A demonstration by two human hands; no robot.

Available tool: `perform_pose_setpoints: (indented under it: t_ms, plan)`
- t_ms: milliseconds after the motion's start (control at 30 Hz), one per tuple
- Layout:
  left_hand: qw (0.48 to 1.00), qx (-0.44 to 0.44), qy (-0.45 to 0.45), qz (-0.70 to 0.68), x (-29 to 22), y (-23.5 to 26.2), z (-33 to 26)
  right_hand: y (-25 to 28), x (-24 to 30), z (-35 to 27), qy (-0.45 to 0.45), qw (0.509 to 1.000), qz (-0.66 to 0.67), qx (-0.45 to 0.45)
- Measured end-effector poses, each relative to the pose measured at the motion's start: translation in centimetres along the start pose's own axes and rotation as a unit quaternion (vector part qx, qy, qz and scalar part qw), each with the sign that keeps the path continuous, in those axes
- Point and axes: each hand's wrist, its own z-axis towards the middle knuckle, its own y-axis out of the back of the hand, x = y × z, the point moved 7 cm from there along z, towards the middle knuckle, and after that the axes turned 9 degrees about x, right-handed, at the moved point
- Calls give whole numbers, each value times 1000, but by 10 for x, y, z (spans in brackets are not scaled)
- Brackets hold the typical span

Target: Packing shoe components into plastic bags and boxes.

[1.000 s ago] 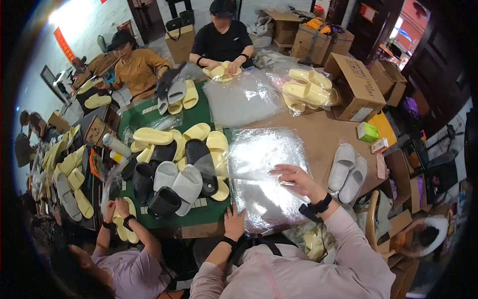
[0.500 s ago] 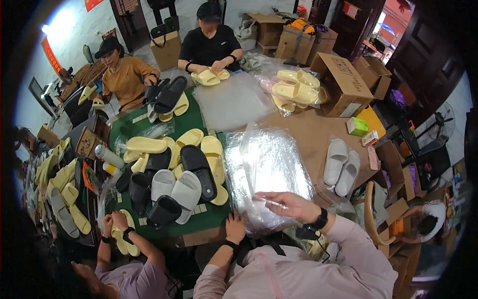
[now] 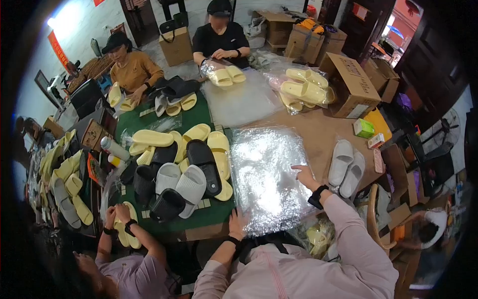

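Table's packed on the left: the pile of slippers (image 3: pixel 184 169) on the green mat (image 3: pixel 149 117) sits right against the left edge of the stack of clear plastic bags (image 3: pixel 269 174). Left hand (image 3: pixel 238 222) pinches the stack's near-left corner at the table edge. Right hand (image 3: pixel 303 175) lies flat, fingers spread, on the stack's right edge, gripping nothing. Bare brown tabletop (image 3: pixel 318 132) beyond, then a grey slipper pair (image 3: pixel 347 167). Since half a second ago, the right hand has slid up and outward.
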Motion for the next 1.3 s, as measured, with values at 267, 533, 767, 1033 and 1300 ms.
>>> perform_pose_setpoints:
  t_ms: [267, 533, 767, 1033, 1300]
  plan:
    - [993, -71, 18, -93, 3, 56, -32, -40, 42, -11, 16, 890, -421, -173]
    - [926, -273, 106, -237, 45, 121, -88, -160, 39, -42, 9, 903, -427, 47]
    - [796, -503, 308, -138, 155, 162, -141, -140, 21, -51, 92, 866, -491, 28]
    - [561, -492, 471, -470, 316, 151, -147, -184, 44, -62, -8, 934, -342, 104]
    - [557, -223, 229, -767, 346, 155, -85, -181, 24, -82, 44, 904, -415, 93]
